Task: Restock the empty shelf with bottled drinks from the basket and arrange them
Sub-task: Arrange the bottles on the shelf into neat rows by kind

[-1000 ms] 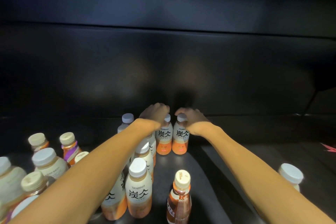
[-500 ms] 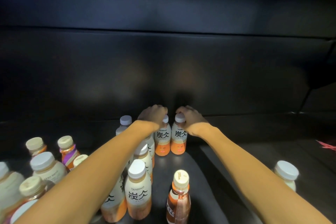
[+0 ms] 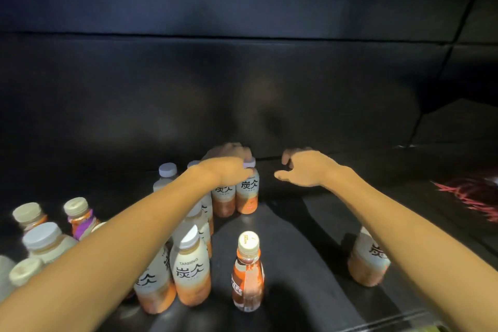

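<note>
At centre frame the left hand grips the caps of the two rear bottles on the shelf. The right hand hovers beside them, fingers loosely spread, holding nothing. Best to push the pair squarely back, keeping them upright and labels forward.

"TANBING" on front white-capped bottle.

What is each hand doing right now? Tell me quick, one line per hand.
Left hand: curled over the white caps of the two rear white-and-orange plastic bottles, gripping them.
Right hand: open, fingers loosely spread, holding nothing, apart from the bottles.
</note>
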Demonstrator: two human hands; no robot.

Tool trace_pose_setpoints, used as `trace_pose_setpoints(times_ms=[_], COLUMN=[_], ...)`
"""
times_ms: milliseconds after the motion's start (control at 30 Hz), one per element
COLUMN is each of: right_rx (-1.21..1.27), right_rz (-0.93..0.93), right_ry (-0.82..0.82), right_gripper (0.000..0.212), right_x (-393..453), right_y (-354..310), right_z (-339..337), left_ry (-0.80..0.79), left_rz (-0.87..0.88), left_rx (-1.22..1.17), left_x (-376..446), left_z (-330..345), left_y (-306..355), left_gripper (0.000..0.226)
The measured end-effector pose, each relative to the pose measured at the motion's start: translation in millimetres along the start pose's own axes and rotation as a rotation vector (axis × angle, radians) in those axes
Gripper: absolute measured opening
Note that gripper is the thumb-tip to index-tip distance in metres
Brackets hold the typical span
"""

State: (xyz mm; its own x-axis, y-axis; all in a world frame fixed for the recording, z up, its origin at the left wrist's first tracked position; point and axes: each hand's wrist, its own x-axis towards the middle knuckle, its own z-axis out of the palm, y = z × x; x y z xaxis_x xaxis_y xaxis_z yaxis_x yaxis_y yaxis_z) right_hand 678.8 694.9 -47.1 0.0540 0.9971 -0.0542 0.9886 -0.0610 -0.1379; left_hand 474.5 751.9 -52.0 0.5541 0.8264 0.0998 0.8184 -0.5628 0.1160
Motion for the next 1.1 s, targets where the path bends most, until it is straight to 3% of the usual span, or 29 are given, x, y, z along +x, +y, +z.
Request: trace_pose_setpoints(times_ms=[167,267,333,467,600,667,767,967,1100], right_rx=[-0.141,-0.280,-0.251,-0.069,-0.051,-0.032,0.009,0.105,0.167], right_rz=[0.201,0.334,0.384,0.369,0.305,0.266,0.203,0.026,-0.066], right_ry=[-0.108,-0.243,-0.290,-0.176,-0.056,-0.043,-0.033,-0.019,0.027], right_gripper=[0.062,0.067,0.058,0.030,0.038,0.041,0.037,0.026,0.027], right_x=[-73.4,-111.5,-126.6,-135.9,-126.9,-119.7,-105.5,-71.7,-50.4], right_y=[42.0,65.2,79.3,89.7,79.0,71.1,57.0,18.7,-4.2], right_z=[-23.7,-24.0,-17.1,-4.4,4.9,8.4,14.0,27.2,37.2], left_ry=[-0.090,-0.134,-0.176,-0.203,-0.354,-0.411,-0.353,-0.110,-0.051], left_rz=[0.135,0.168,0.144,0.117,0.198,0.234,0.281,0.295,0.266], left_rx=[-0.134,-0.065,0.010,-0.068,-0.357,-0.320,-0.214,-0.231,-0.254], left_x=[0.1,-4.5,-12.9,-42.7,-90.9,-111.8,-127.6,-141.7,-158.5], left_z=[5.6,7.8,3.6,-8.9,-19.7,-17.9,-5.6,6.7,12.4], left_y=[16.4,15.5,7.3,-10.0,2.2,14.2,25.3,22.3,13.3], left_gripper=[0.023,0.025,0.029,0.027,0.035,0.038,0.039,0.012,0.014])
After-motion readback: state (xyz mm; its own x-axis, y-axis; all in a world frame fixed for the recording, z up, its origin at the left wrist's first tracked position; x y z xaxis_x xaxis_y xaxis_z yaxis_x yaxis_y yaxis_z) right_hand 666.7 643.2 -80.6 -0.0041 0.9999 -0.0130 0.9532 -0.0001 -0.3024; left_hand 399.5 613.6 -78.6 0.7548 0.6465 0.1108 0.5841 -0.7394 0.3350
